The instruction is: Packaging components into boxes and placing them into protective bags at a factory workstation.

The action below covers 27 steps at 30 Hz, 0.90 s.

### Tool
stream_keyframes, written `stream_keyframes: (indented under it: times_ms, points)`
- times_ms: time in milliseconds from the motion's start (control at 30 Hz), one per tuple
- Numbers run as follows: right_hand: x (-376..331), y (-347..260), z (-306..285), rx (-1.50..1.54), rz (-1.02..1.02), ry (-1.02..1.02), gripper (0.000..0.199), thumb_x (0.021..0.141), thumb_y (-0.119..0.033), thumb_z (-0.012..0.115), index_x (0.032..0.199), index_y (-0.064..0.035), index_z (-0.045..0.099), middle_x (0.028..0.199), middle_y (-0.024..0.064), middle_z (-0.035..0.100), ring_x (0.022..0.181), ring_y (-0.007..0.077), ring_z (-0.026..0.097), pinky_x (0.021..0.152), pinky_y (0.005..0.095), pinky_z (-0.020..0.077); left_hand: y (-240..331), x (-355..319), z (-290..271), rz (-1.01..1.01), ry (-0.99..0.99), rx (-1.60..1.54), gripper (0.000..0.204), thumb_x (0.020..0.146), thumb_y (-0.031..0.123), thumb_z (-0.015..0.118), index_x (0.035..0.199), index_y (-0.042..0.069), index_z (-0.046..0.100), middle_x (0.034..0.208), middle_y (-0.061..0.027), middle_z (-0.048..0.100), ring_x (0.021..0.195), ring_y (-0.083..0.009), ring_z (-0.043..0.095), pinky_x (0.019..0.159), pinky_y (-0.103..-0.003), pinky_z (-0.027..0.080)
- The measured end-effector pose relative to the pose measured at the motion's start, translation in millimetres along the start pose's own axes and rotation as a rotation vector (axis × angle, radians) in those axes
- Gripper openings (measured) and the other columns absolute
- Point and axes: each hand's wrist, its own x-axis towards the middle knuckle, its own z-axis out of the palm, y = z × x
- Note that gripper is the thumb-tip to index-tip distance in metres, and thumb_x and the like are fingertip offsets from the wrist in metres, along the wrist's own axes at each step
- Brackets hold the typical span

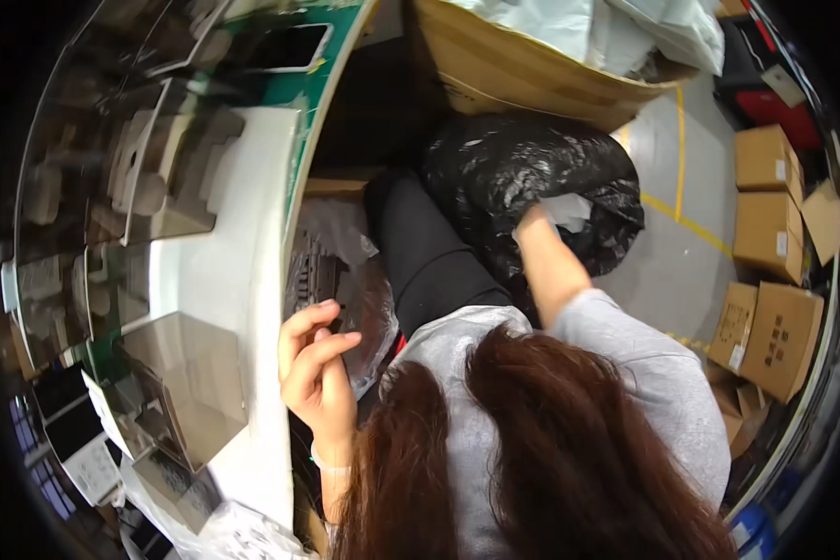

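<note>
The right hand (535, 217) reaches into a black plastic bag (523, 177) — whether its grip is spread or pressed together cannot be told. The left hand (317, 364) hovers beside the tabletop (243, 280), fingers loosely curled — holding nothing.

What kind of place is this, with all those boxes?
Probably a packing or warehouse workroom. Cardboard boxes are stacked on a floor with yellow lines, a big carton holds plastic bags, and the right hand reaches into a black bag.

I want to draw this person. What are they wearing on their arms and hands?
Both hands are bare, no gloves. The right hand comes from a bare forearm below a light grey sleeve pushed up near the elbow. The left hand has a pale band at its wrist.
</note>
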Motion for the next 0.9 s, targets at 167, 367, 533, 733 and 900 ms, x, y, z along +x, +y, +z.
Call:
stream_keyframes:
  times_ms: [167,367,533,733,900]
  points:
    - [96.0,120.5,115.3,0.901,0.462,-0.151,0.053,0.091,-0.023,0.051,0.137,0.0002,0.039,0.140,0.0196,0.039,0.133,0.0284,0.036,0.110,0.0358,0.0301,8.4,-21.6,-20.5,-0.001,0.193,0.154,0.025,0.079,-0.018,0.048,0.072,-0.001,0.064,0.095,-0.0144,0.063,0.093,-0.0262,0.061,0.081,-0.034,0.050]
    - [21.9,18.6,74.0,1.974,0.728,-0.103,0.060,0.090,-0.029,0.047,0.139,0.0035,0.034,0.144,0.0286,0.029,0.137,0.0316,0.029,0.112,0.0358,0.0243,12.2,-50.8,-57.4,0.134,0.643,0.390,0.018,0.079,-0.014,0.054,0.089,-0.001,0.060,0.106,-0.0151,0.055,0.101,-0.0268,0.055,0.088,-0.035,0.045]
    - [-124.7,72.4,33.0,2.129,0.361,-0.148,0.042,0.076,-0.023,0.068,0.103,0.0081,0.063,0.103,0.0263,0.065,0.095,0.0349,0.066,0.079,0.0390,0.0535,19.1,-41.0,-93.3,-0.154,0.763,0.785,0.057,0.069,0.009,0.077,0.121,0.005,0.055,0.142,-0.0156,0.034,0.131,-0.0283,0.036,0.106,-0.042,0.031]
    - [-225.5,308.5,-22.7,3.287,0.083,0.549,0.044,0.085,-0.013,0.065,0.124,0.0041,0.053,0.094,0.0154,0.068,0.076,0.0248,0.069,0.067,0.0321,0.0582,-24.3,-34.4,-83.5,0.036,0.555,0.576,0.039,0.053,0.003,0.085,0.089,0.003,0.069,0.151,-0.0194,0.023,0.131,-0.0336,0.041,0.099,-0.040,0.043]
    - [-176.8,428.5,-115.8,3.450,-0.974,1.506,0.113,0.065,-0.047,0.081,0.147,-0.0098,0.014,0.138,0.0222,0.038,0.121,0.0432,0.046,0.094,0.0527,0.0463,-9.2,-36.9,-59.3,0.514,0.453,0.612,0.030,0.064,0.007,0.078,0.092,0.017,0.075,0.150,-0.0224,0.022,0.134,-0.0413,0.032,0.109,-0.046,0.032]
